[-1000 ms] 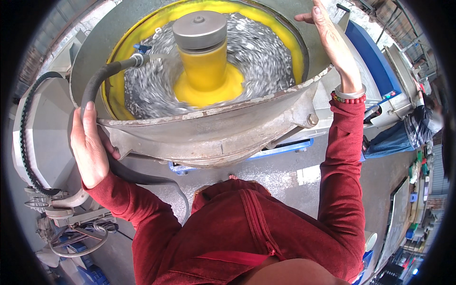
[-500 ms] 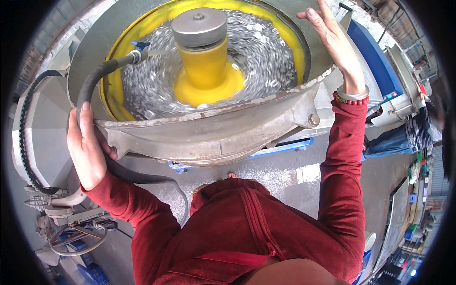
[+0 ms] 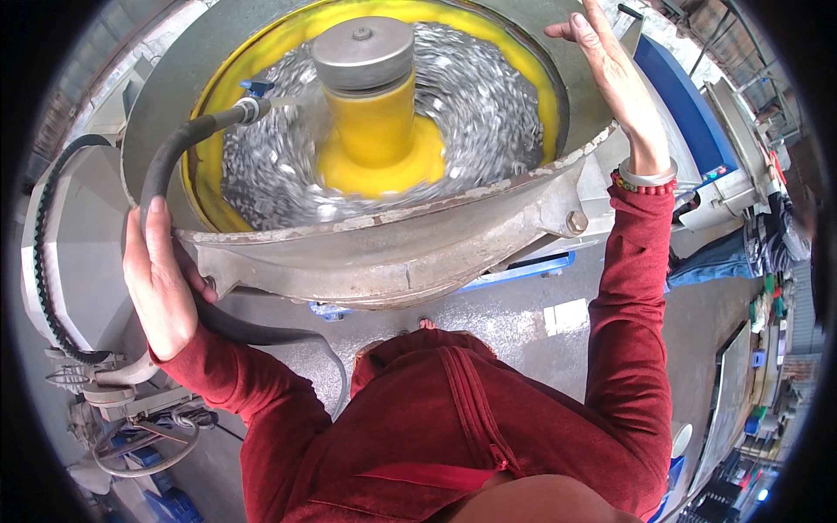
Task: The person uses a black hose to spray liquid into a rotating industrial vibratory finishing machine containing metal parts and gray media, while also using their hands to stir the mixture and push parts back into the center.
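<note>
A big round metal tub (image 3: 384,257) with a yellow lining stands in front of me. Inside it, a blurred mass of small silvery pieces (image 3: 484,96) swirls about a yellow central column (image 3: 375,122) with a grey metal cap (image 3: 363,52). My left hand (image 3: 161,279) is at the tub's left rim, its fingers and thumb around a dark hose (image 3: 179,144). The hose bends over the rim, and its end with a blue valve lever (image 3: 256,88) sends a thin stream toward the column. At the right rim my right hand (image 3: 617,74) is open, fingers apart, holding nothing; its upper fingertips are cut off.
Left of the tub is a pale machine housing (image 3: 74,248) with a black ribbed edge strip. Blue-framed equipment (image 3: 684,105) stands at the right, near another person's jeans (image 3: 715,261). A handwheel (image 3: 144,453) and cables are at lower left. The hose's lower part hangs near my left forearm.
The silvery pieces have shifted round and their blur pattern differs. Both my hands stay nearly in place, and the view has moved very slightly.
</note>
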### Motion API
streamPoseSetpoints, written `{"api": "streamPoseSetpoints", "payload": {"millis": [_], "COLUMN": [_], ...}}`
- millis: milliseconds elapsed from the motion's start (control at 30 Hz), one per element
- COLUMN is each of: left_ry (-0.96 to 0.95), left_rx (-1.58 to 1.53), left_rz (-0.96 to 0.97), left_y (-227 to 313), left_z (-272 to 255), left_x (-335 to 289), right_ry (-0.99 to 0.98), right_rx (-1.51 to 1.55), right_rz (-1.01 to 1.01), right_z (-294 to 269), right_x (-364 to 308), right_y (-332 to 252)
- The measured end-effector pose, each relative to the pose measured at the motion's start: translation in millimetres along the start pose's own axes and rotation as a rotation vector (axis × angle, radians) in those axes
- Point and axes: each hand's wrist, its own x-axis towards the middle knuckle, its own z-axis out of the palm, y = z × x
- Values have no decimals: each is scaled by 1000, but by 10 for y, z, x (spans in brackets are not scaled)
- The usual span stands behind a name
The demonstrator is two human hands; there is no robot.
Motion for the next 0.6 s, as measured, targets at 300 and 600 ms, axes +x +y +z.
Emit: {"api": "streamPoseSetpoints", "payload": {"millis": [300, 600], "left_ry": [-4, -12], "left_rx": [-20, -31], "left_rz": [1, 0], "left_y": [2, 11], "left_z": [-7, 24], "left_x": [-10, -9], "right_ry": [-51, -31], "right_rx": [20, -2], "right_rz": [-89, -90], "right_z": [2, 14], "right_x": [10, 18], "right_y": [93, 146]}}
